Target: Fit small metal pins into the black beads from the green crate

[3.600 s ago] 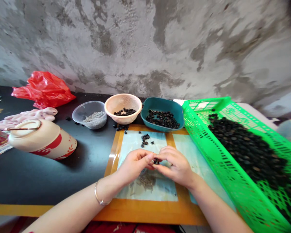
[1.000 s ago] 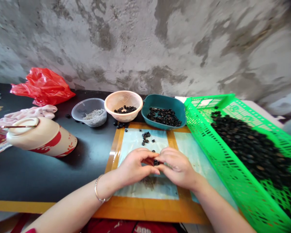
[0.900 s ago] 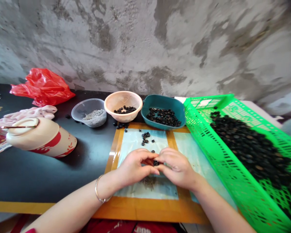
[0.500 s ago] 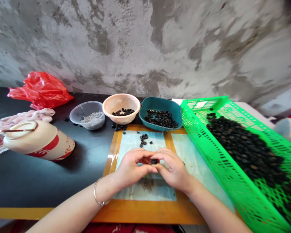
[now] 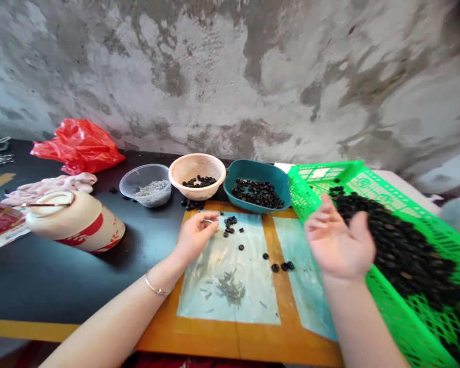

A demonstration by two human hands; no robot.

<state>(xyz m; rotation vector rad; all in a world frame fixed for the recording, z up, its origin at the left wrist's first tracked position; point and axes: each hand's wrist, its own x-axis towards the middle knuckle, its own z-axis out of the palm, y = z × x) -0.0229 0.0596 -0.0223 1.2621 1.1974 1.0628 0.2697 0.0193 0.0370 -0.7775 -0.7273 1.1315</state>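
My left hand (image 5: 194, 236) rests on the pale mat (image 5: 249, 301), thumb and forefinger pinched on a thin pale pin. It is just left of a small cluster of black round pieces (image 5: 230, 225). My right hand (image 5: 339, 244) is raised palm up with fingers spread and nothing in it, at the near rim of the green basket (image 5: 391, 317), which is heaped with black pieces (image 5: 398, 245). A few loose black pieces (image 5: 281, 267) lie on the mat between my hands. A small pile of grey pins (image 5: 230, 290) lies nearer me.
Along the back stand a clear bowl of grey pins (image 5: 145, 185), a beige bowl (image 5: 197, 166) and a teal dish (image 5: 257, 171), both holding black pieces. At left are a tipped cream and red jar (image 5: 76, 225), pink cloth (image 5: 49, 185) and a red bag (image 5: 80, 145).
My hands, joined over a black piece, have parted. The right hand swung right and opened by the basket; the left moved up-left. More loose black pieces now lie on the mat.
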